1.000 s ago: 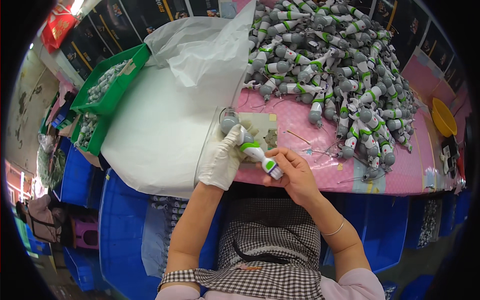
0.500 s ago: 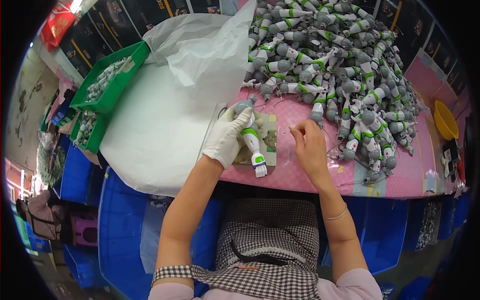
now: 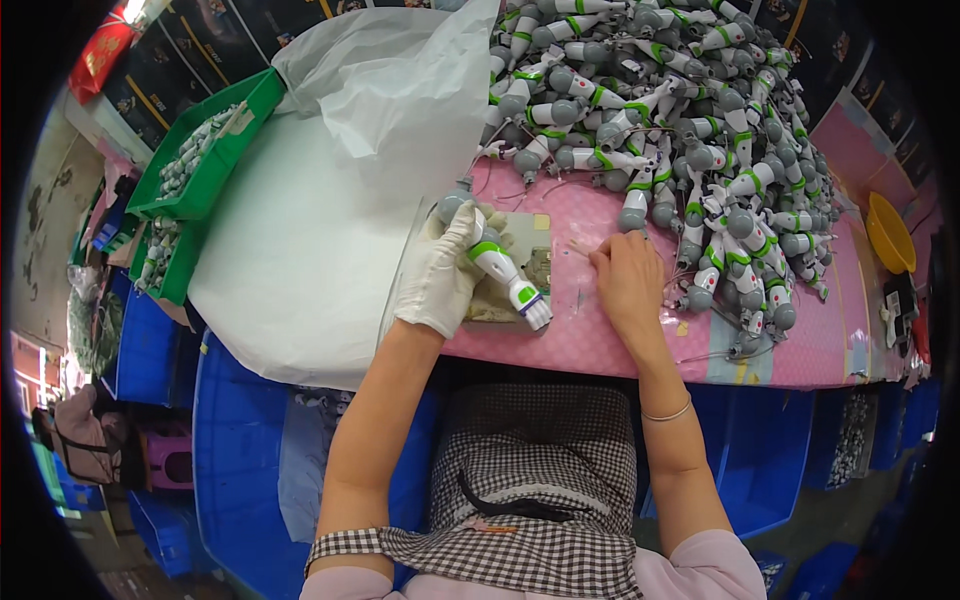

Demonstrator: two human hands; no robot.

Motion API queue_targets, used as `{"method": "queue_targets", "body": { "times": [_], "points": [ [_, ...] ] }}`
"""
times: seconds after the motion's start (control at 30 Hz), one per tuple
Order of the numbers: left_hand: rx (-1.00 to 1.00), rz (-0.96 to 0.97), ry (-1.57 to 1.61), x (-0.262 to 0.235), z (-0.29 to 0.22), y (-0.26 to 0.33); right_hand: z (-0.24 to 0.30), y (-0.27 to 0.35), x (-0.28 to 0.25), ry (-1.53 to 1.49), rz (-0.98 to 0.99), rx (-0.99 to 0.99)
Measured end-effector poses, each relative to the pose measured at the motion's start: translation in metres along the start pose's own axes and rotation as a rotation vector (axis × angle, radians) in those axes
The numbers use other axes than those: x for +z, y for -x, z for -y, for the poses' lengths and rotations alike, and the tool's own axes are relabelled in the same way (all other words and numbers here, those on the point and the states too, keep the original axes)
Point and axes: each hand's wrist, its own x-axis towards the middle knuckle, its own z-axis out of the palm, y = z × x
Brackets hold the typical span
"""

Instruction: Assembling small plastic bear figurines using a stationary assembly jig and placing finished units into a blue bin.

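My left hand (image 3: pixel 440 272), in a white glove, grips a grey, white and green toy arm part (image 3: pixel 497 262) over a small pale pad (image 3: pixel 528 262) on the pink table (image 3: pixel 600 345). The part's ridged white end points down to the right. My bare right hand (image 3: pixel 627 283) rests palm down on the pink surface just right of the pad, fingers toward a thin small piece (image 3: pixel 580 245); whether it pinches anything is hidden. A big heap of the same grey and green toy parts (image 3: pixel 660 120) covers the table beyond both hands.
A large white plastic sheet (image 3: pixel 330 200) lies left of the pad. Green trays (image 3: pixel 200 150) with small grey pieces stand at the far left. A yellow bowl (image 3: pixel 890 232) sits at the right edge. Blue crates (image 3: pixel 240 440) stand under the table.
My right hand let go of the toy part's lower end and moved right onto the pink table. My left hand lifted the part further up over the pad.
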Motion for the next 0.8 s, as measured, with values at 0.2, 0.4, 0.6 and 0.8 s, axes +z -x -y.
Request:
{"method": "queue_targets", "body": {
  "times": [0.2,0.4,0.6,0.8],
  "points": [
    [0.061,-0.058,0.031,-0.002,0.003,0.006,0.045,0.017,-0.025,-0.971,-0.246,0.083],
    [0.106,0.006,-0.110,0.000,0.003,0.007,0.073,0.015,-0.040,-0.833,-0.281,-0.149],
    [0.131,-0.044,-0.240,0.007,0.004,0.009,0.082,0.011,-0.037,-0.819,-0.156,-0.153],
    [0.108,-0.073,-0.239,0.009,0.002,0.009,0.084,0.014,-0.030,-0.793,-0.239,-0.148]
  ]
}}
